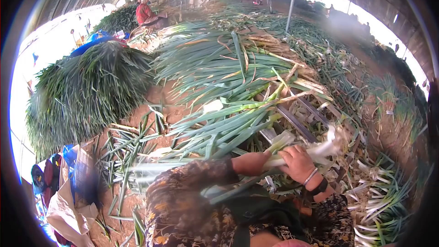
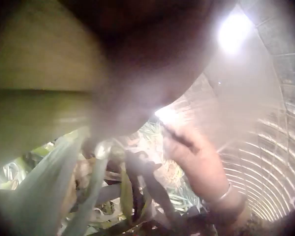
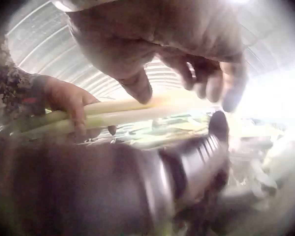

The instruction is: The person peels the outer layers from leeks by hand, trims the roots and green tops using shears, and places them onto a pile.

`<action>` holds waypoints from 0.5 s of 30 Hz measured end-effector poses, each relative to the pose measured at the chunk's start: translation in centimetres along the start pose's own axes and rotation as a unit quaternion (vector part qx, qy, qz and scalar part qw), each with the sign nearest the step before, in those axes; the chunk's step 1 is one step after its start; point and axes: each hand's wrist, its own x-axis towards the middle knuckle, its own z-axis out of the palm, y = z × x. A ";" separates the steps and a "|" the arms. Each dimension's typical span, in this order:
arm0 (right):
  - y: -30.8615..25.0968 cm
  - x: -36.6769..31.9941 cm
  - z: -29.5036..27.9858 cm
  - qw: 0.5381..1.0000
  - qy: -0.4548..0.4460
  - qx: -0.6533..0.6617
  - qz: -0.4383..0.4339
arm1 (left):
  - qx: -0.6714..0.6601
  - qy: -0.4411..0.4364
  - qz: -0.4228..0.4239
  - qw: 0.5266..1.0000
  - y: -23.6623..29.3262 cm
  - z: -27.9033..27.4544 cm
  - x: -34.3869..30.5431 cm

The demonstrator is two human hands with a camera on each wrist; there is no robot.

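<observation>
In the head view, my left hand [image 1: 251, 163] grips a long green onion [image 1: 327, 148] around its stalk. Closer to the blurred white root end, my right hand [image 1: 299, 165] has its fingers bent over the same stalk. From the right wrist, the left hand [image 3: 68, 101] wraps the pale stalks [image 3: 123, 110], while the right hand [image 3: 172, 49] hangs over them, thumb tip at the stalk and fingers curled. In the left wrist view, broad green leaves [image 2: 49, 182] run past close by, and the right hand [image 2: 199, 160] shows beyond.
A broad heap of untrimmed green onions [image 1: 219, 73] lies ahead over dark slats [image 1: 297, 123]. Peeled ones [image 1: 379, 201] lie at right. Left stands a big bundle of greens [image 1: 91, 87], with a pale sack [image 1: 68, 215] below it. Farther off sits a person in red [image 1: 145, 13].
</observation>
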 end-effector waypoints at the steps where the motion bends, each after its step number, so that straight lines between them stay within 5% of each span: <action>1: 0.1 -0.1 -0.3 0.999 -0.039 0.036 0.004 | 0.008 -0.014 0.014 1.000 0.0 -0.3 -0.9; 6: -1.3 -1.4 0.2 0.995 -0.034 -0.035 -0.081 | 0.047 -0.042 0.020 0.998 -0.8 -1.2 -2.5; 15: 4.4 -8.3 -4.5 0.996 0.016 -0.045 0.077 | 0.034 -0.067 -0.057 0.996 -1.2 -6.1 -6.0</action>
